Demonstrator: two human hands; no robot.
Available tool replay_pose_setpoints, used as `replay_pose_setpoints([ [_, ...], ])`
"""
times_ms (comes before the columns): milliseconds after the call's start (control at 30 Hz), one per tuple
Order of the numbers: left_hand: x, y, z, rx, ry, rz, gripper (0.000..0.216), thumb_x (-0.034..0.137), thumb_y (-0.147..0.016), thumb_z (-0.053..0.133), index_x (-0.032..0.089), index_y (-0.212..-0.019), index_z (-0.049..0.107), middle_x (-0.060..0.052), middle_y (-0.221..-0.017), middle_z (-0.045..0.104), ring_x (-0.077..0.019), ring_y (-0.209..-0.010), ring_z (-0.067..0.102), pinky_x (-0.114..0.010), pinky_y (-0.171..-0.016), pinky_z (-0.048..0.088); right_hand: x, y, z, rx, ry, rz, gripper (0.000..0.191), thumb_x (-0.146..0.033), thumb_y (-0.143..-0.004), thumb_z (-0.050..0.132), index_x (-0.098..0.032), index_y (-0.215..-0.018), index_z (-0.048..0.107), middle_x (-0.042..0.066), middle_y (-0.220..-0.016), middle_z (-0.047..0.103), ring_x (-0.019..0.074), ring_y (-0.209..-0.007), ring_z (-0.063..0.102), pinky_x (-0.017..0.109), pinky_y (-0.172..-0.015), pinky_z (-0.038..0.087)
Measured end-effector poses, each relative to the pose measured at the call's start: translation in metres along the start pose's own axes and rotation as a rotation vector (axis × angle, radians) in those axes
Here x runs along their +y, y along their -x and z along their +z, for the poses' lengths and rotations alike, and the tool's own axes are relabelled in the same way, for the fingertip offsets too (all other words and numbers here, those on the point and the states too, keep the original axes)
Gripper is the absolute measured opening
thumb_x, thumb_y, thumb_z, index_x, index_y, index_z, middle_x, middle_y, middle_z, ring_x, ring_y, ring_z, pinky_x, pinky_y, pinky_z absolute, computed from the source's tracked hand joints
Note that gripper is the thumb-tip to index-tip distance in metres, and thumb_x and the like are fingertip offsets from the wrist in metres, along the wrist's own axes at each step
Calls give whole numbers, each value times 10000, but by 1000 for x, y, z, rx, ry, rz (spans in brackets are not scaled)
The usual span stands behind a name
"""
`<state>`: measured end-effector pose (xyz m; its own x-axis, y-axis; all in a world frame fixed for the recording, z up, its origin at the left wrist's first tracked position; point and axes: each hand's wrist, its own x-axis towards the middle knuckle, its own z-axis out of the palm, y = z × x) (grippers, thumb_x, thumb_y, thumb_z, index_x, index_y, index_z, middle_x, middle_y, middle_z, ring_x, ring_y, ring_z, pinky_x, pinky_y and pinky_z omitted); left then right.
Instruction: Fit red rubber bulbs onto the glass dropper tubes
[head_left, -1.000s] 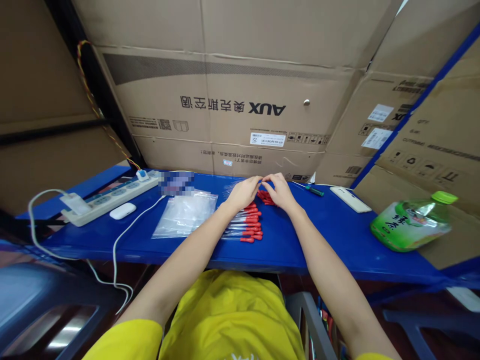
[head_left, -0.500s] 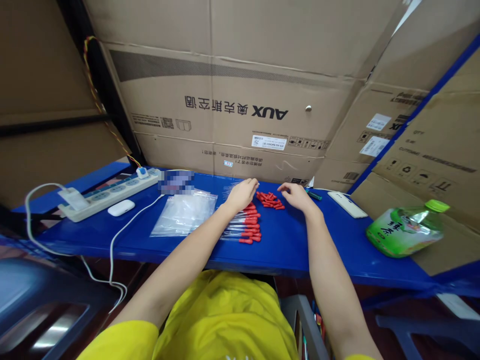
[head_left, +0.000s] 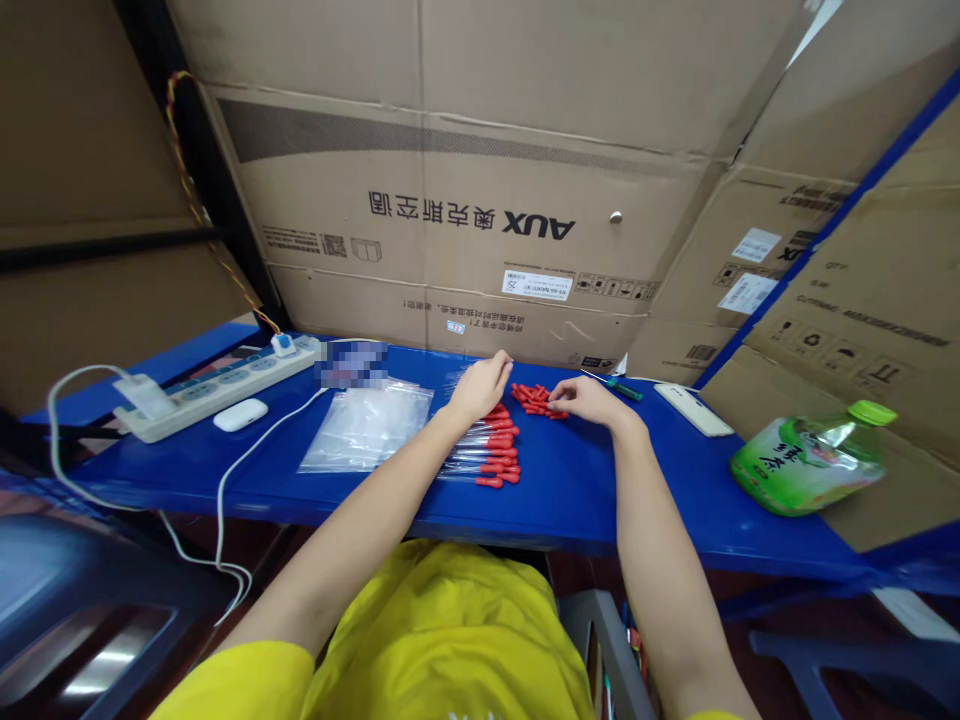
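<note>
My left hand (head_left: 480, 385) rests curled on the blue table (head_left: 570, 490), over the far end of a row of clear tubes with red caps (head_left: 491, 455); what its fingers hold is hidden. My right hand (head_left: 589, 400) reaches left into a small heap of loose red caps (head_left: 534, 397), with thumb and fingers pinched on a cap at the heap's right edge. The capped tubes lie side by side just in front of my left wrist.
A stack of clear plastic bags (head_left: 367, 428) lies left of the tubes. Further left are a white power strip (head_left: 217, 385) with cables and a white earbud case (head_left: 240, 414). A phone (head_left: 694, 409), a green-handled tool (head_left: 622, 387) and a tilted green bottle (head_left: 814, 458) are right. Cardboard boxes (head_left: 465, 220) wall the back.
My hands were together over the cap heap; the right hand pulled away to the right, then came back left and pinched at the heap. The left hand barely moved.
</note>
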<state>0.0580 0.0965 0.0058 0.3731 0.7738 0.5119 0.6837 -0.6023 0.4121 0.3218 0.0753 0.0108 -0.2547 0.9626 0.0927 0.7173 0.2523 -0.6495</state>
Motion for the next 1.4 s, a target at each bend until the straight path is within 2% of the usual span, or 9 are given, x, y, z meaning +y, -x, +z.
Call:
replay_pose_setpoints([
  [300, 0, 1, -1, -34, -6, 28, 283, 366, -1118, 397, 235, -1076, 644, -83, -957, 781, -257, -916, 761, -308, -789, 515, -6, 0, -3, 178, 139, -39, 128, -183, -790, 664, -195, -773, 791, 30, -707, 764, 189, -660, 677, 275, -630, 486],
  [533, 1, 1, 1, -19, 106, 108, 283, 376, -1110, 435, 203, -1150, 655, -102, -1057, 793, -264, -991, 763, -332, -861, 534, -29, -2, 0, 413, 40, -205, 179, -286, -850, 633, -189, -863, 783, 64, -812, 776, 203, -726, 670, 310, -700, 519],
  [700, 3, 0, 2, -27, 161, 168, 279, 385, -1103, 463, 196, -1150, 663, -103, -1080, 794, -248, -997, 760, -329, -881, 542, -51, -8, 22, 416, -135, -325, 193, -357, -858, 655, -199, -909, 753, 46, -837, 744, 195, -741, 663, 323, -724, 541],
  [800, 6, 0, 2, -37, 200, 173, 282, 374, -1106, 456, 197, -1078, 673, -96, -1042, 795, -238, -968, 756, -319, -872, 540, -58, -11, 32, 457, -248, -313, 247, -426, -857, 690, -210, -971, 724, 36, -850, 712, 199, -785, 670, 332, -768, 565],
  [900, 9, 1, 0, -2, 260, 145, 296, 379, -1108, 449, 198, -1041, 673, -83, -988, 790, -225, -920, 747, -308, -853, 535, -60, -13, 37, 491, -394, -290, 397, -516, -822, 759, -229, -1088, 696, 42, -923, 712, 214, -873, 692, 348, -838, 590],
  [1000, 11, 0, -3, 43, 342, 156, 293, 373, -1109, 441, 196, -1077, 672, -74, -1014, 786, -213, -930, 739, -306, -870, 536, -62, -15, 39, 450, -489, -299, 460, -578, -819, 772, -230, -1109, 696, 62, -989, 740, 229, -933, 711, 379, -911, 596],
  [1200, 9, -3, -1, 67, 394, 191, 338, 345, -1123, 362, 186, -1116, 660, -100, -1121, 770, -212, -1059, 722, -323, -979, 534, -62, -18, 43, 469, -527, -260, 462, -702, -891, 656, -255, -1001, 610, 61, -1006, 762, 220, -861, 735, 382, -830, 625],
  [1300, 7, -2, 1, 51, 341, 170, 332, 340, -1125, 354, 188, -1081, 646, -99, -1074, 766, -215, -1015, 722, -325, -951, 540, -61, -16, 45, 497, -473, -267, 400, -632, -904, 685, -248, -998, 622, 38, -889, 751, 201, -739, 723, 349, -752, 611],
  [1400, 6, 0, 2, 69, 282, 143, 305, 354, -1126, 369, 205, -1137, 635, -91, -1095, 764, -232, -1011, 732, -333, -936, 536, -62, -13, 45, 529, -321, -287, 347, -563, -904, 717, -223, -970, 691, 41, -812, 737, 205, -699, 694, 333, -703, 573],
])
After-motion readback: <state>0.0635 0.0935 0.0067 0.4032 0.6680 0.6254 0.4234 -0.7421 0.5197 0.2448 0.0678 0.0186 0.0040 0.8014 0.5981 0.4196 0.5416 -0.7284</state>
